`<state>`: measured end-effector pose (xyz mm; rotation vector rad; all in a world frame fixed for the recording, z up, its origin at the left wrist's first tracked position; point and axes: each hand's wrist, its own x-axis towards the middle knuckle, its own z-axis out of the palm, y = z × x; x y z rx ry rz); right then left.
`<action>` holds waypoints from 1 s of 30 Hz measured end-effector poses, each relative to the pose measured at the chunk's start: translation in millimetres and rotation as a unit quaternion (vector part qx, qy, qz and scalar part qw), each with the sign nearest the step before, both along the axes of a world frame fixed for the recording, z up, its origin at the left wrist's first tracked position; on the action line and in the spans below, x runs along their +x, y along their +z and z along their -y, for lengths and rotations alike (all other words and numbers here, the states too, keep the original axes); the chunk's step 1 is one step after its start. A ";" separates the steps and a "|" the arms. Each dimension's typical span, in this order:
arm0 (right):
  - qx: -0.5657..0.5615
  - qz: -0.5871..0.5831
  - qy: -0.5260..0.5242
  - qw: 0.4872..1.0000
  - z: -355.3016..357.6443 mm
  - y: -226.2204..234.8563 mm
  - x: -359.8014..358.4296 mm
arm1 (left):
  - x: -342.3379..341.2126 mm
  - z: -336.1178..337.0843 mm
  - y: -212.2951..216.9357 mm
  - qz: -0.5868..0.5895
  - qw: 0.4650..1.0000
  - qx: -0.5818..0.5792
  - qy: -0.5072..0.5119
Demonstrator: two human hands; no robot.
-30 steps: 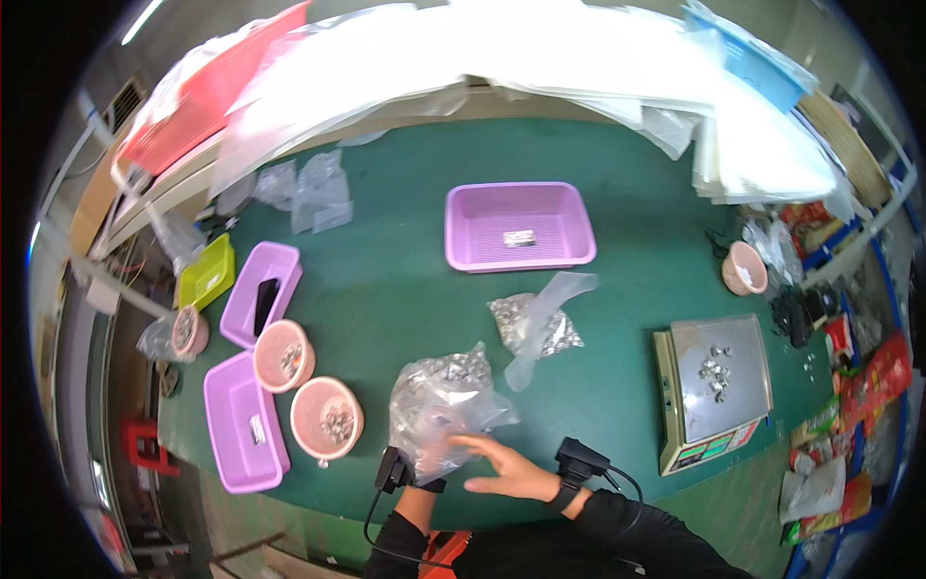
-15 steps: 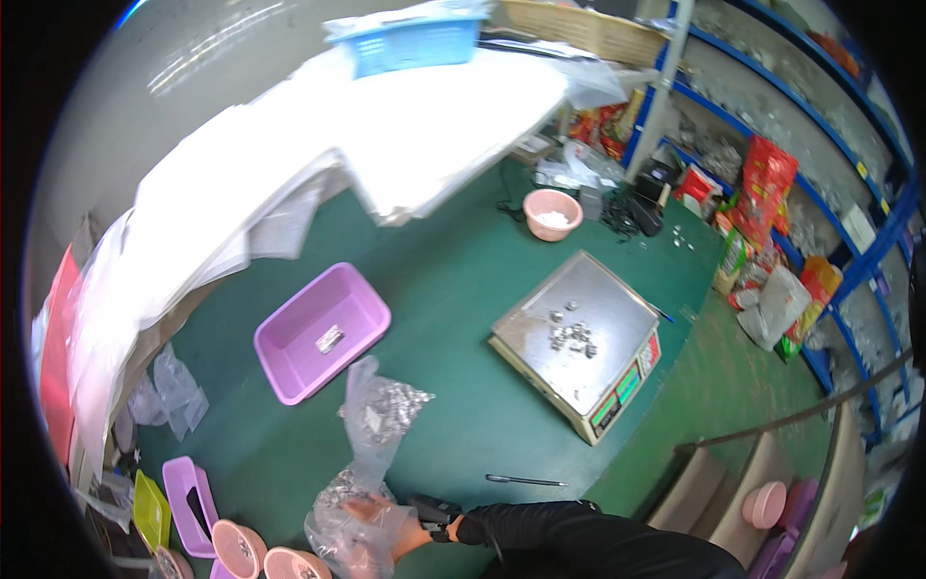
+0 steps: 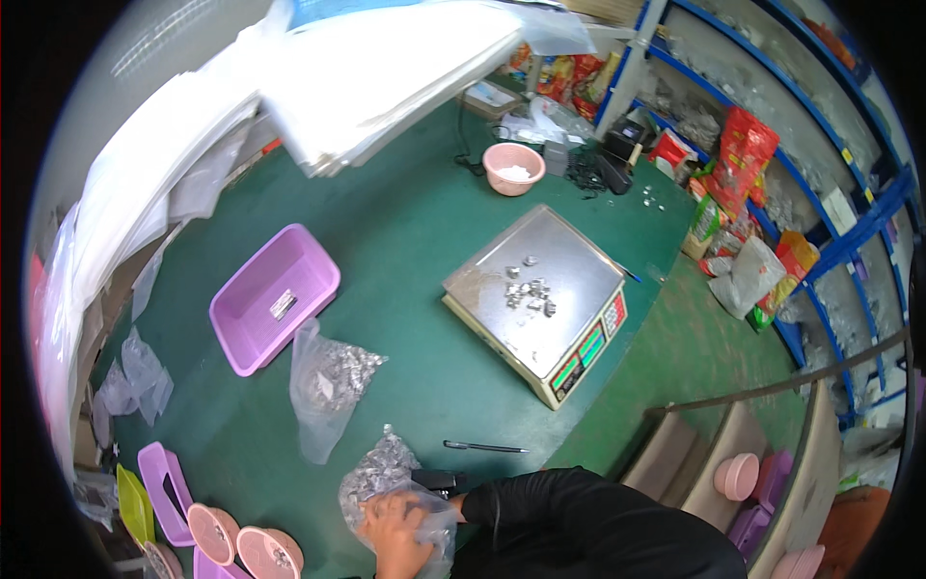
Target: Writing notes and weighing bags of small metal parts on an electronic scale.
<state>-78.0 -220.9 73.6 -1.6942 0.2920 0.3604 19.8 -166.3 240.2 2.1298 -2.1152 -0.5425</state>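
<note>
We see one hand (image 3: 394, 536), which one we cannot tell, its fingers clamped on one clear bag of metal parts (image 3: 378, 475) at the green counter's (image 3: 424, 251) near edge. A second bag (image 3: 328, 381), one scale (image 3: 535, 299) and one pen (image 3: 485, 447) lie beyond.

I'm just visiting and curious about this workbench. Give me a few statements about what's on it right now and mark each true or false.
1. A hand rests on a clear bag of small silvery parts. True.
2. The scale has a bare platform. False: a small heap of silvery parts lies on it.
3. A black pen lies on the green table between the scale and the person. True.
4. The large purple tray is full to the brim. False: it holds only one small item.
5. The pink bowl stands on the scale. False: it stands apart, farther back.
</note>
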 end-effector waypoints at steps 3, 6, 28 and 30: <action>0.037 0.015 0.012 0.999 -6.3 -6.3 20.5 | 13.1 -51.7 -19.8 -0.220 0.905 -0.212 0.297; 0.076 0.012 0.021 0.997 -10.1 -8.3 37.4 | 11.4 -115.8 -60.1 -0.397 0.618 -0.252 0.630; 0.032 0.292 -0.251 0.922 138.1 209.4 -93.9 | -78.1 -2.6 -54.4 -0.854 0.402 0.013 0.329; 0.012 0.325 -0.283 0.902 163.1 227.3 -117.4 | -84.2 30.1 -47.3 -0.841 0.479 0.004 0.249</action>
